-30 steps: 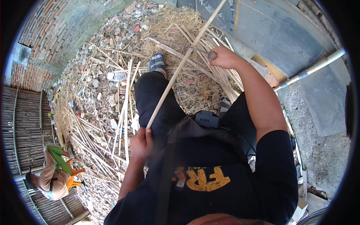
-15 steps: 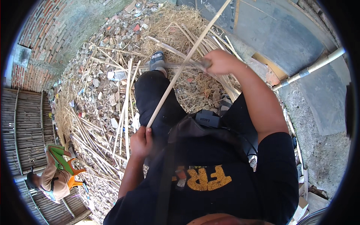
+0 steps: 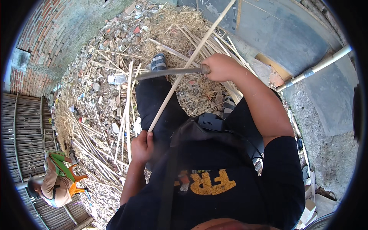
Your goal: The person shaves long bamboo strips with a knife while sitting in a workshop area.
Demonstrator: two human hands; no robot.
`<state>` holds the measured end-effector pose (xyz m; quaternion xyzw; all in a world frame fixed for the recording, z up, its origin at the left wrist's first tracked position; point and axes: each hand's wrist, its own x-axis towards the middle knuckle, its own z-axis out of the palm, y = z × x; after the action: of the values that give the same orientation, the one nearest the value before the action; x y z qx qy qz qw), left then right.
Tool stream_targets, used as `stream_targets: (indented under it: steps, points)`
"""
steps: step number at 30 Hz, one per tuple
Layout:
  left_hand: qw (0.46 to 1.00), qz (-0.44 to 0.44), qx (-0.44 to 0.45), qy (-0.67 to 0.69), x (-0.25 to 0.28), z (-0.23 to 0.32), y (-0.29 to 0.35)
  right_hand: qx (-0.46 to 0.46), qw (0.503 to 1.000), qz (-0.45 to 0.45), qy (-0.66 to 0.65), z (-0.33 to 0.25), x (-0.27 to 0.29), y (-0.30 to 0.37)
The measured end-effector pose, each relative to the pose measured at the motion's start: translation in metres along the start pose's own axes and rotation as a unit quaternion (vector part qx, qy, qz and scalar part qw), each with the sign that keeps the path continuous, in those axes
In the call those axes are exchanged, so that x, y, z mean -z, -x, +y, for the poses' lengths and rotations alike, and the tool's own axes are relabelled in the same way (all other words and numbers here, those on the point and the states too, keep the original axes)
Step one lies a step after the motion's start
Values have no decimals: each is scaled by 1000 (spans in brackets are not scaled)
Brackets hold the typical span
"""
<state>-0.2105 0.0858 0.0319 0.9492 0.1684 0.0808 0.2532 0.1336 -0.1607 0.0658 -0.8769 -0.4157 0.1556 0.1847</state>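
My left hand [image 3: 142, 147] is closed around the near end of a long pale bamboo strip [image 3: 165, 102]. From there the strip slants across my left thigh, up and away to the right. In my right hand [image 3: 221, 67] is the handle of a machete [image 3: 163, 73], its dark blade pointing left. The blade crosses the strip in front of my knees; whether its edge touches the strip I cannot tell. Thin dry shavings [image 3: 172, 23] lie heaped beyond my sandalled left foot.
Split bamboo strips [image 3: 94, 153] are scattered over the rubble ground [image 3: 101, 86] at left. Another person [image 3: 53, 186] sits on an orange chair [image 3: 78, 184] at lower left, near a bamboo wall [image 3: 28, 130]. Grey panels [image 3: 283, 34] and a pale pole [image 3: 314, 69] stand at right.
My right hand has shifted slightly left and down with the machete, whose blade now shows plainly across the strip. My left hand keeps its grip, nearly still.
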Motion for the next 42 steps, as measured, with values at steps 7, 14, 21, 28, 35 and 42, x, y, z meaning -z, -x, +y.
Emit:
stream_targets:
  steps: [7, 14, 21, 28, 35, 42]
  points:
    - [1000, 13, -14, -7, -1, 1, -2, -94, 991, 53, -76, 38, 19, -7]
    - [1000, -4, 8, -13, 1, -1, 0, -77, 990, 101, -55, 47, 11, -3]
    - [1000, -2, 3, -10, -1, -1, 0, -33, 999, -9, -9, 10, 8, -1]
    - [1000, 0, 2, -11, 2, 6, -2, -72, 996, 36, -44, 38, 17, -6]
    - [1000, -1, 21, -1, 2, 4, 0, -97, 993, 45, -50, 37, 13, -4]
    - [1000, -5, 16, 4, 1, 2, -1, -59, 998, 18, -34, 22, 16, 0]
